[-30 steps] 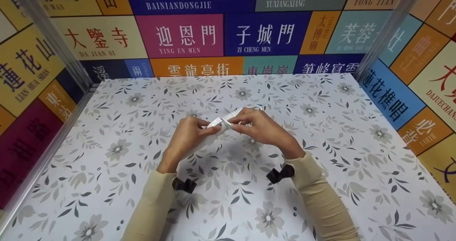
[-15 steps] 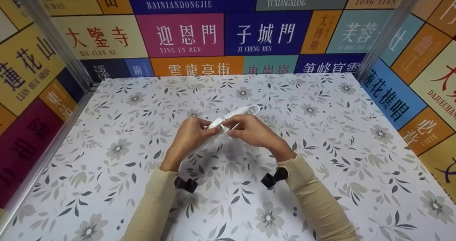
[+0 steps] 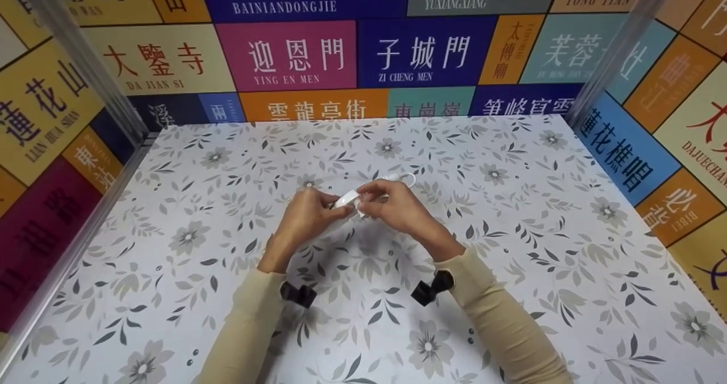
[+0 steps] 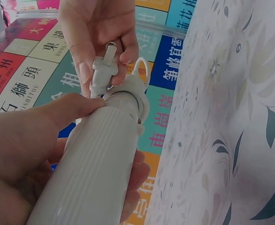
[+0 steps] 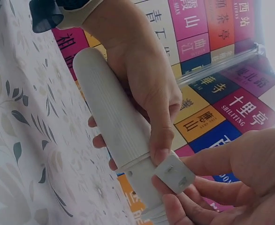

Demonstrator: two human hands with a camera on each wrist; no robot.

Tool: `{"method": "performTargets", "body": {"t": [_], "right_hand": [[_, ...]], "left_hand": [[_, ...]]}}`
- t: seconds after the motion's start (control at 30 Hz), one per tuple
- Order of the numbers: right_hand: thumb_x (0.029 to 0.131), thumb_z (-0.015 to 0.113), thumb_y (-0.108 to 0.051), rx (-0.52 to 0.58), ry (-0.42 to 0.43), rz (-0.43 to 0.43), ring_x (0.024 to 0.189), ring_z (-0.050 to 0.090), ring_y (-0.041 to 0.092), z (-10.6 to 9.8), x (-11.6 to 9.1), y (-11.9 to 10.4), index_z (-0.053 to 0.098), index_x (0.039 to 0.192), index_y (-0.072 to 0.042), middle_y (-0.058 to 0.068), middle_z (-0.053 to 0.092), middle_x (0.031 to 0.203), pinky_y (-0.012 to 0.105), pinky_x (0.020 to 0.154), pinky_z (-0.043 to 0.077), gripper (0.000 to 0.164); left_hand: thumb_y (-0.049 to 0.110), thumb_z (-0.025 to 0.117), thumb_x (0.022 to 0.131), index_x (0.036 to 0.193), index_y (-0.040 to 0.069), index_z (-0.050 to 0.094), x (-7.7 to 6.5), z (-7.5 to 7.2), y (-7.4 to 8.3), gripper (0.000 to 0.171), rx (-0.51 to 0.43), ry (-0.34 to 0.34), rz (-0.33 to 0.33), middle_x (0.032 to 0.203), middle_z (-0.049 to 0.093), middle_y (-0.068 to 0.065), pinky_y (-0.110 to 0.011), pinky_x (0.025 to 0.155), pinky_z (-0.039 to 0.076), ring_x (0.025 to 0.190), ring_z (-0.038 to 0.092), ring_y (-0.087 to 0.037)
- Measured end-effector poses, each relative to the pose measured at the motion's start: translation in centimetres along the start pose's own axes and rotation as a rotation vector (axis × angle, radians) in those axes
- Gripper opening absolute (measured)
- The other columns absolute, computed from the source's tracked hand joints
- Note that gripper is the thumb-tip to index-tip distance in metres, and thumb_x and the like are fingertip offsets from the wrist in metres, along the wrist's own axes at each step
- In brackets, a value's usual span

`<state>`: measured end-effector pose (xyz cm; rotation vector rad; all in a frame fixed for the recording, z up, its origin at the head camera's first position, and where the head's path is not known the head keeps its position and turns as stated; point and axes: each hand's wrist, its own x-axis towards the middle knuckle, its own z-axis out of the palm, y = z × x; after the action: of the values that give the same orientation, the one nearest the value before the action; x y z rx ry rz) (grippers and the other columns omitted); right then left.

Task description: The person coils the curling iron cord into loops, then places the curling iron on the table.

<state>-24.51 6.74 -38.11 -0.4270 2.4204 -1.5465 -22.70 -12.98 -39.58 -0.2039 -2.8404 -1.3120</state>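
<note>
My left hand [image 3: 306, 211] grips a white cylindrical appliance body [image 4: 90, 159] with fine lengthwise ribs and a rounded end. Its thumb lies along the top near the narrower cord end, while the fingers wrap underneath. My right hand [image 3: 397, 205] pinches a white power plug [image 5: 175, 173] by its sides, right beside that end. A metal prong sticks up from the plug in the left wrist view. White cord [image 4: 146, 75] is wound round the narrow end and stands out in a small loop. Both hands hover over the table, and the right fingers hide part of the windings.
A table with a leaf-and-flower cover [image 3: 363, 316] spreads below the hands. Coloured panels with Chinese lettering [image 3: 287, 54] stand behind and at both sides. Clear upright posts [image 3: 619, 49] mark the back corners. A black device [image 3: 298, 295] is strapped at each wrist.
My right hand and forearm have shifted left and inward. Its fingers have gone from the cord to pinching the plug. The coils, plainer half a second ago, are mostly covered now.
</note>
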Motion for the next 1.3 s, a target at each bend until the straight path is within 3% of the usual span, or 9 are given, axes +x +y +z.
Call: {"method": "performTargets", "body": {"t": [0.23, 0.53, 0.77, 0.9, 1.1, 1.3], "right_hand": [[0.095, 0.066, -0.008, 0.047, 0.037, 0.005, 0.086, 0.066, 0.012, -0.2, 0.4, 0.5, 0.067, 0.121, 0.0, 0.014, 0.069, 0.105, 0.025, 0.077, 0.056, 0.028], [0.098, 0.061, -0.009, 0.081, -0.009, 0.058, 0.089, 0.068, 0.014, -0.7, 0.5, 0.5, 0.066, 0.124, 0.001, 0.018, 0.069, 0.12, 0.028, 0.082, 0.058, 0.029], [0.096, 0.056, 0.0, 0.053, -0.039, 0.061, 0.086, 0.068, 0.015, -1.0, 0.8, 1.0, 0.067, 0.122, 0.003, 0.02, 0.07, 0.114, 0.032, 0.081, 0.059, 0.028], [0.09, 0.053, 0.009, -0.022, -0.06, 0.028, 0.082, 0.067, 0.015, -0.8, 1.2, 2.0, 0.068, 0.119, 0.003, 0.021, 0.071, 0.11, 0.025, 0.072, 0.054, 0.033], [0.086, 0.06, 0.006, -0.136, -0.026, 0.036, 0.083, 0.067, 0.012, -0.5, 1.8, 3.1, 0.074, 0.113, -0.004, 0.014, 0.072, 0.114, 0.019, 0.064, 0.047, 0.032], [0.085, 0.064, 0.01, -0.112, 0.003, 0.036, 0.096, 0.073, 0.02, -0.5, 2.2, 3.7, 0.075, 0.11, -0.004, 0.015, 0.073, 0.113, 0.02, 0.068, 0.05, 0.03]], "left_hand": [[0.033, 0.08, 0.085, 0.103, 0.015, 0.081, 0.3, 0.4, 0.1, 0.026, -0.001, -0.027, -0.015, 0.056, 0.057, 0.007, -0.022, 0.046, 0.027, 0.046, 0.032, -0.006], [0.033, 0.078, 0.087, 0.099, 0.015, 0.082, 0.9, 0.8, -0.5, 0.022, -0.028, -0.071, -0.036, 0.052, 0.05, 0.008, -0.023, 0.046, 0.027, 0.045, 0.032, -0.006], [0.031, 0.078, 0.086, 0.102, 0.014, 0.081, 2.1, 1.5, -2.1, 0.023, -0.027, -0.126, 0.0, 0.068, 0.069, 0.005, -0.022, 0.05, 0.031, 0.049, 0.037, -0.004], [0.029, 0.077, 0.088, 0.105, 0.014, 0.08, 2.7, 1.9, -3.1, 0.023, -0.03, -0.187, 0.007, 0.075, 0.071, 0.004, -0.022, 0.054, 0.034, 0.054, 0.042, -0.005], [0.027, 0.075, 0.088, 0.108, 0.009, 0.077, 4.0, 2.1, -3.6, 0.027, -0.003, -0.239, -0.008, 0.095, 0.073, -0.005, -0.022, 0.063, 0.041, 0.069, 0.053, -0.01], [0.029, 0.075, 0.089, 0.107, 0.011, 0.076, 5.5, 2.0, -3.8, 0.026, 0.045, -0.286, 0.017, 0.104, 0.074, -0.005, -0.024, 0.075, 0.045, 0.085, 0.061, -0.014]]}}
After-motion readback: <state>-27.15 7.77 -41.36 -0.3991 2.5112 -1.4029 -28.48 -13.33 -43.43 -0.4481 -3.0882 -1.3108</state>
